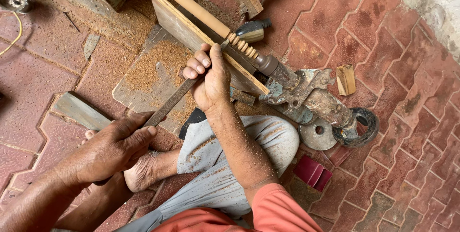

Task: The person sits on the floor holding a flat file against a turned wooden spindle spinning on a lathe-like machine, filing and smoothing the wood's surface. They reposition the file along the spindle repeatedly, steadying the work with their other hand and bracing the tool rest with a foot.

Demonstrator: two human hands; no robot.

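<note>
Hands (163, 117) press chisel (172, 100) (onto spindle (206, 16)).

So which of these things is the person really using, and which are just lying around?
In use:
- left hand gripping the long flat chisel
- right hand steadying its tip
- wooden spindle with cut grooves
- slanted wooden board under the tool
- metal lathe end

Lying about:
- small wood block
- metal rings
- red folded piece
- sawdust
</note>
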